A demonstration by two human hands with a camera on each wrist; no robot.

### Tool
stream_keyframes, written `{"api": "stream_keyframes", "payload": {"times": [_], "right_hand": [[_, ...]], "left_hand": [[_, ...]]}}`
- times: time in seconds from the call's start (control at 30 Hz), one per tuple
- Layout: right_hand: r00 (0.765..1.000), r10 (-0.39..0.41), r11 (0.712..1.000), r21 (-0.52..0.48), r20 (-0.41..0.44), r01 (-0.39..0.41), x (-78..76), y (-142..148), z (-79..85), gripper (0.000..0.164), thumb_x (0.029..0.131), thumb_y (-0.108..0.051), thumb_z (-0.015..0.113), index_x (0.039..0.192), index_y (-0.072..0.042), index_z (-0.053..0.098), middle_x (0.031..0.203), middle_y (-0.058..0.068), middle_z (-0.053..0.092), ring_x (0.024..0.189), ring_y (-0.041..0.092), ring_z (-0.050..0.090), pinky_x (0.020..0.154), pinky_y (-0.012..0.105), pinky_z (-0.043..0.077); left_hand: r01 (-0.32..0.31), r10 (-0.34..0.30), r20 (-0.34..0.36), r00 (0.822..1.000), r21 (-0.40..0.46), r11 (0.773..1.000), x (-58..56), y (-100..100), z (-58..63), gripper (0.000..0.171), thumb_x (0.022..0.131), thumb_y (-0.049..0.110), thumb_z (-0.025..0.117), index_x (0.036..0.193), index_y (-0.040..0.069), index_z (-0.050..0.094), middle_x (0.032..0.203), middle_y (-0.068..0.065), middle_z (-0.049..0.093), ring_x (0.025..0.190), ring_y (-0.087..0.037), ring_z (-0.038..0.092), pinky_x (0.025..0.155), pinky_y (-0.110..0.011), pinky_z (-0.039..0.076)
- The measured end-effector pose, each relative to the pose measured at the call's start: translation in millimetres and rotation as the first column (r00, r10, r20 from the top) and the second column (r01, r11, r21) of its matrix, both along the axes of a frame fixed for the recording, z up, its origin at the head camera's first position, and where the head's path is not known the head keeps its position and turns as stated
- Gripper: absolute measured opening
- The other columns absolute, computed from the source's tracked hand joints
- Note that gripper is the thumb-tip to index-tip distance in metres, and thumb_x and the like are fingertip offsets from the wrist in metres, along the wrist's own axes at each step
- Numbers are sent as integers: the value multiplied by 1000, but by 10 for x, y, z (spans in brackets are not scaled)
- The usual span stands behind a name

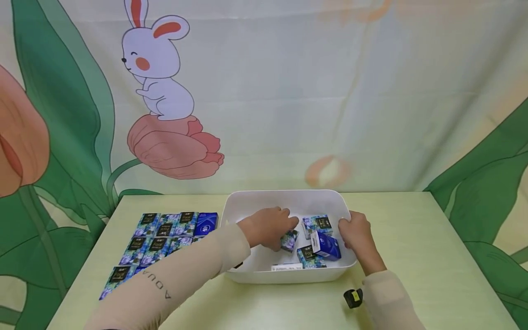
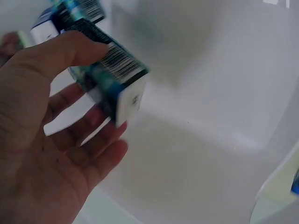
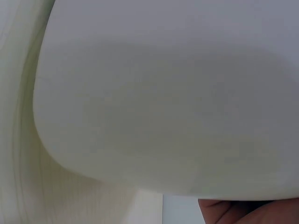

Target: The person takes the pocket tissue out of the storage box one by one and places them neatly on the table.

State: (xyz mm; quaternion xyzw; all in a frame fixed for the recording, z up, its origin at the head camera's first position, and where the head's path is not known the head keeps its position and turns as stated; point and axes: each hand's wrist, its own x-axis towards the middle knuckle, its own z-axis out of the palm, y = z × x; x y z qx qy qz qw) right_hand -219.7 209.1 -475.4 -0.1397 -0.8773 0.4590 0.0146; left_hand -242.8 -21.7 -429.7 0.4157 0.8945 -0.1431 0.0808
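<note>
A white plastic bin [image 1: 284, 276] stands on the table with several small packs in it. Inside, my left hand [image 1: 268, 227] pinches a small floral-printed pack [image 1: 289, 240]. In the left wrist view, the thumb lies over the barcode side of this pack [image 2: 119, 65] and the fingers are below. To its right in the bin lie floral packs [image 1: 316, 224] and a dark blue pack [image 1: 327, 246] that leans on another. My right hand [image 1: 358, 233] grips the bin's right rim; only part of that hand [image 3: 261, 212] shows beneath the bin's wall in the right wrist view.
Left of the bin, several floral packs [image 1: 158, 245] lie in rows with a blue pack [image 1: 207, 223]; my left sleeve [image 1: 185, 270] covers some. A small black object [image 1: 353, 298] is by the right cuff. A printed curtain [image 1: 288, 91] hangs behind the table.
</note>
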Motion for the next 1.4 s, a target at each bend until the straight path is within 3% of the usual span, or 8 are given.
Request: {"api": "stream_keyframes", "payload": {"times": [0.2,0.43,0.53,0.7,0.93,1.17,1.3,1.4], "right_hand": [[1000,4,1000,-9,1,-4,5,-36,-10,26,87,-5,44,98,8,63,68,15,59,43,18,50,39,27,45],[1000,-4,1000,-1,-8,4,14,-15,-23,25,86,-6,44,95,8,62,71,17,61,44,18,51,40,28,46],[1000,-7,1000,-2,-5,7,14,1,-35,25,86,-6,44,95,8,62,73,18,61,44,18,51,40,28,47],[1000,6,1000,-11,6,-6,14,-1,-27,24,86,-6,44,96,8,61,77,20,62,45,18,51,41,28,47],[1000,-1,1000,-20,21,1,18,-29,-1,25,85,-6,43,96,7,61,78,21,63,46,18,51,42,28,46],[999,6,1000,-18,35,-5,13,-38,-29,26,86,-7,43,98,7,61,81,21,64,47,18,51,42,28,45],[999,4,1000,-12,31,-4,16,-20,-32,23,86,-7,43,94,7,60,71,16,61,45,17,50,42,28,44],[1000,6,1000,-13,22,-5,19,-10,-30,22,85,-7,42,92,6,59,64,12,57,44,17,49,41,28,43]], "left_hand": [[-59,67,-18,998,262,963,110,-289,385,48,78,45,79,113,14,67,94,0,56,81,-15,50,69,-28,46],[-152,208,-49,977,523,839,386,-812,655,46,77,43,76,107,9,70,92,0,56,74,-15,51,64,-30,47],[-246,320,-21,947,594,766,528,-1053,713,50,77,44,76,111,8,70,96,-2,58,74,-15,53,64,-30,48],[-363,485,-1,875,661,656,755,-1452,721,53,77,45,77,113,6,72,102,-6,63,75,-19,57,65,-36,51],[-470,627,29,779,688,553,1032,-1870,550,50,78,45,79,110,7,72,98,-7,64,75,-21,57,68,-48,50],[-607,739,125,662,668,431,1323,-2171,82,54,81,49,78,111,5,71,104,-13,65,80,-26,62,70,-53,52],[-685,795,147,588,613,393,1434,-2206,-244,57,79,51,78,106,1,69,99,-15,65,77,-31,63,70,-54,52],[-722,820,147,554,574,385,1491,-2205,-436,60,77,51,79,103,-2,68,98,-20,64,74,-35,63,68,-56,52]]}}
